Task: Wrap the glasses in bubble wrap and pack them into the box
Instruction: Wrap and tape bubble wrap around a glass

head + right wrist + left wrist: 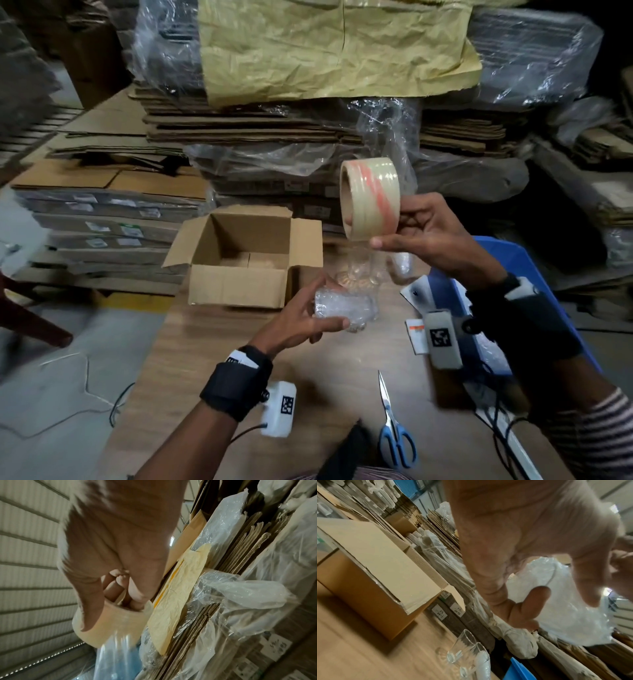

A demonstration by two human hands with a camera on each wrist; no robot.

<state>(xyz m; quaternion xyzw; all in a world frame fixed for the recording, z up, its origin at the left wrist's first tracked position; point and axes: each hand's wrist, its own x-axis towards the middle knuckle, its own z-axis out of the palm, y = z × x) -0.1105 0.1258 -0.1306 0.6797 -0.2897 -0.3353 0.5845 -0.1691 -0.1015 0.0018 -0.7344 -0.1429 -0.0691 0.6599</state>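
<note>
Looking down from the head camera, the left hand [301, 322] holds a glass bundled in bubble wrap [346, 310] above the counter [239, 359], thumb under it and fingers curled over its top; the glass inside cannot be made out through the wrap. The right hand [431, 236] grips a roll of tape [370, 198] raised higher, thumb along the roll's lower edge. A clear strip of tape [359, 263] hangs from the roll toward the bundle, too faint to tell where it ends. Behind that strip, bare glasses [356, 277] stand on the counter, their outlines blurred. An open cardboard box [239, 260] sits just left of them; only part of its floor shows. Scissors [394, 428] lie near the bottom edge, and a blue bin [507, 260] is mostly hidden by the right forearm.

From the left wrist, the palm fills much of the frame; the thumb [527, 609] presses the white bundle [565, 608], while the fingers are cut off at the right edge. Two clear glasses [467, 650] stand tilted in this view on the counter, beside the box [368, 574].

From the right wrist, fingers [135, 592] hook into the roll's core [109, 622], thumb lying over its outside. The strip [116, 649] leaving the roll is smeared by motion.
</note>
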